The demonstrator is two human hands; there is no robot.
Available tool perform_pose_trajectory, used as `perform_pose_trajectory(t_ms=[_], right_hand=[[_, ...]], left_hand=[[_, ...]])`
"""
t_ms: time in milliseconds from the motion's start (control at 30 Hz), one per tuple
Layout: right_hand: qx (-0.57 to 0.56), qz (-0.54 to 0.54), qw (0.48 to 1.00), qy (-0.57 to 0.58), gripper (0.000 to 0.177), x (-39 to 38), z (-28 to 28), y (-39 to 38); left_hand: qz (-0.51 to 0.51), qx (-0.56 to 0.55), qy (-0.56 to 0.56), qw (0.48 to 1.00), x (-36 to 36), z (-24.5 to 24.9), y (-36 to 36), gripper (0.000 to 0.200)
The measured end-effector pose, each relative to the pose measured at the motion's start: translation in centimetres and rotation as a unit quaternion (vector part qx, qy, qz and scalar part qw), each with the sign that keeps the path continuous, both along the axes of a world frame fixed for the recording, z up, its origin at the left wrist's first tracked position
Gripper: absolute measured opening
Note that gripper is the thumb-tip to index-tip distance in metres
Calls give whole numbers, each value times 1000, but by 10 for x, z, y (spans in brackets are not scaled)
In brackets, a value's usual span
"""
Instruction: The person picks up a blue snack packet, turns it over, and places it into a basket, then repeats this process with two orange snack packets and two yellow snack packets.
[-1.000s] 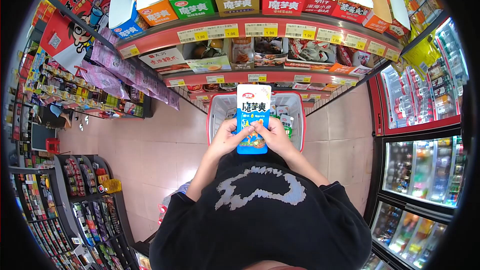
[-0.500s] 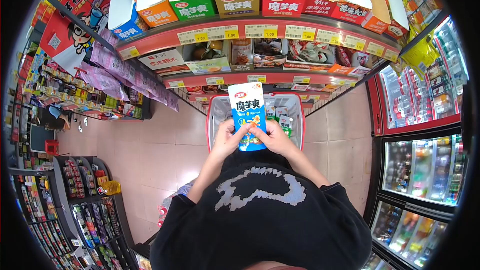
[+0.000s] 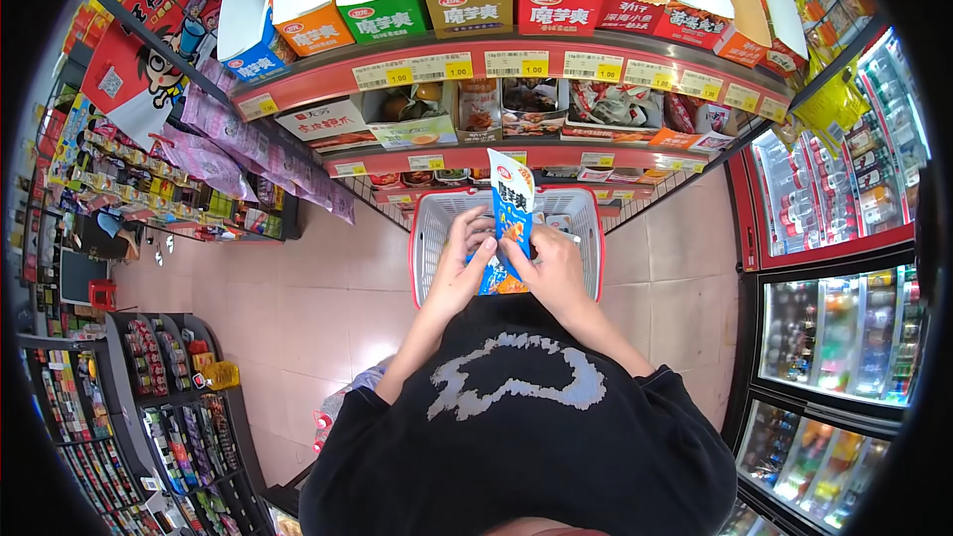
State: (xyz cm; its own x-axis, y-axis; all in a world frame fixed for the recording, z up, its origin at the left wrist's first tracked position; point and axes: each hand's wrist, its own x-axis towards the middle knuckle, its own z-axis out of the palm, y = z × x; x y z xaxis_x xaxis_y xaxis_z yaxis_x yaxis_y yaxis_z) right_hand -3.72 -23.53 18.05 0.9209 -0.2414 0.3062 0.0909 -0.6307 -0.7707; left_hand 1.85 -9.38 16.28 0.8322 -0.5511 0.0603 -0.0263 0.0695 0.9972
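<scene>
A blue and white snack packet (image 3: 512, 201) is pinched in my right hand (image 3: 553, 268), turned partly side-on above the basket. My left hand (image 3: 463, 263) is just left of it, its fingers loosely curled and apart, with the thumb near the packet's lower part. Blue and orange printed wrapping (image 3: 503, 280) shows below and between the hands; whether it is the same packet or another I cannot tell. The light grey basket with a red rim (image 3: 426, 248) sits under both hands, its contents mostly hidden.
Ahead is a snack shelf (image 3: 347, 74) with open cartons (image 3: 467, 5) and yellow price tags. Purple packets (image 3: 223, 134) hang at the left. Glass-door fridges (image 3: 834, 328) line the right side. Dark racks (image 3: 194, 437) stand at the lower left, and tiled floor (image 3: 308, 308) surrounds the basket.
The packet has turned from facing me to nearly side-on and shifted slightly right. My left hand has loosened from it and its fingers have lifted. My right hand has moved slightly right.
</scene>
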Motion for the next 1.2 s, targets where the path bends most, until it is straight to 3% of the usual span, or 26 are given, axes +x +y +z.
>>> perform_pose_trajectory(t_ms=[100,133,233,367,500,567,633,667,800,900,967,1067,1200], right_hand=[[-43,21,998,-46,29,-2,16,6],[-56,49,996,-43,39,-3,12,7],[-86,103,987,-85,46,-6,25,13],[20,156,987,-40,41,-7,18,16],[177,168,969,-37,32,-3,14,20],[197,147,969,-14,30,0,20,22],[240,143,960,-13,30,7,15,25],[256,138,957,-25,31,13,14,28],[297,89,951,-6,29,30,24,47],[251,134,957,56,21,44,35,54],[306,136,942,23,12,58,51,67],[219,125,967,-44,9,85,99,66],[205,105,951,-207,7,116,175,78]], left_hand=[[-49,-63,3,997,-2,1,-2,49],[-45,-67,39,996,-6,-2,-1,49],[1,-180,295,938,-10,-9,2,50],[-13,-276,280,919,-6,-6,15,50],[40,-170,217,960,-4,-23,23,53],[121,-7,-8,993,-3,-20,28,60],[152,173,-244,942,-5,8,33,73],[180,168,-239,939,-7,15,35,83],[240,199,-261,914,-5,27,53,81],[276,178,-300,896,8,40,65,81],[268,154,-366,877,24,51,76,82],[225,70,-416,878,59,87,97,83],[314,47,-525,790,117,130,121,68]])
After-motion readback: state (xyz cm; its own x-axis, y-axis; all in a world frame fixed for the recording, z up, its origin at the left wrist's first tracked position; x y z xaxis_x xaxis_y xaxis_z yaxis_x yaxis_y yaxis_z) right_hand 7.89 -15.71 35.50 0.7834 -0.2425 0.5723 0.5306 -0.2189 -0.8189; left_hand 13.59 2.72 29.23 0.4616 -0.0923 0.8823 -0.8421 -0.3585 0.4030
